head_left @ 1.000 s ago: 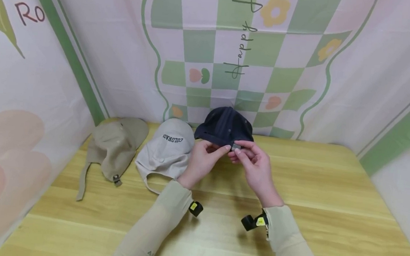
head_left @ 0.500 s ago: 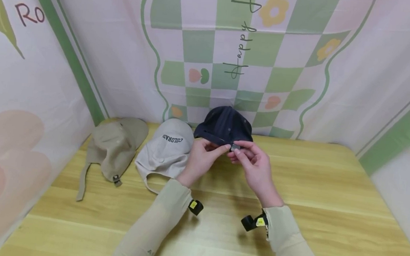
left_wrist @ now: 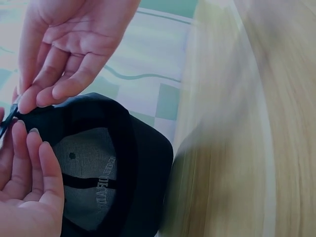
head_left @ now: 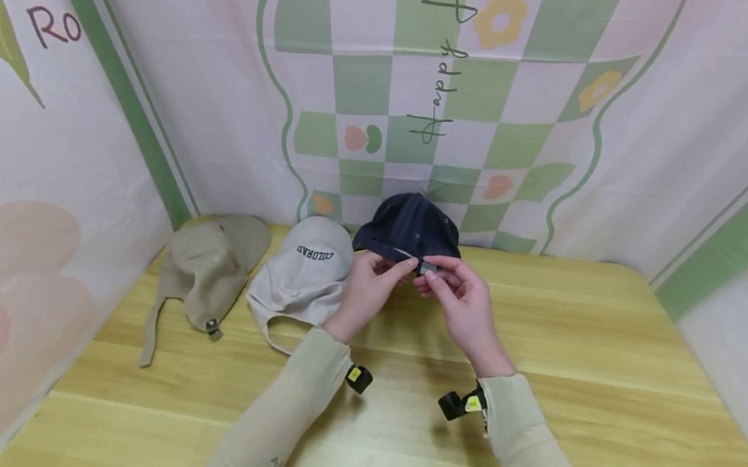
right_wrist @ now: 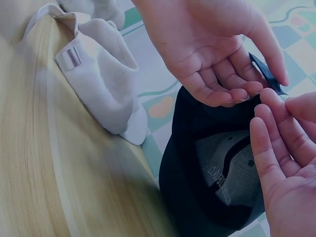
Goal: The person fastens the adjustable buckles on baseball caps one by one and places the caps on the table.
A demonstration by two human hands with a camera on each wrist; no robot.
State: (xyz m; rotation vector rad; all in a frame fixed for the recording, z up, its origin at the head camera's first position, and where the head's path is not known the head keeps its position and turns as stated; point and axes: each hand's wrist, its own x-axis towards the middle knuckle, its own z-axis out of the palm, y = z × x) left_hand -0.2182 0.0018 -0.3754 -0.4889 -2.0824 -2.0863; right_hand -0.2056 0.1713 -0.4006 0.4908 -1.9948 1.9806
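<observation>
A navy baseball cap (head_left: 411,222) is held up at the back of the table, its rear strap (head_left: 382,248) toward me. The left hand (head_left: 369,291) pinches that strap between thumb and fingers. Close beside it, the right hand (head_left: 465,310) pinches the small metal buckle (head_left: 429,268) at the strap's end. Both thumbs nearly meet there. In the left wrist view the inside of the navy cap (left_wrist: 148,163) shows, with a grey lining and stitched lettering. The right wrist view has the dark strap (right_wrist: 268,75) between the hands; fingers partly hide the buckle.
A light grey cap (head_left: 303,279) lettered "COLORAD" lies left of the hands. Farther left is a khaki cap (head_left: 207,271) with its strap (head_left: 151,329) hanging loose. The wooden table (head_left: 603,357) meets a patterned cloth backdrop (head_left: 360,84) behind.
The hands stay almost in place, shifting very slightly. A thin light gap now shows along the navy cap's strap, and a little more dark strap is visible beside the buckle.
</observation>
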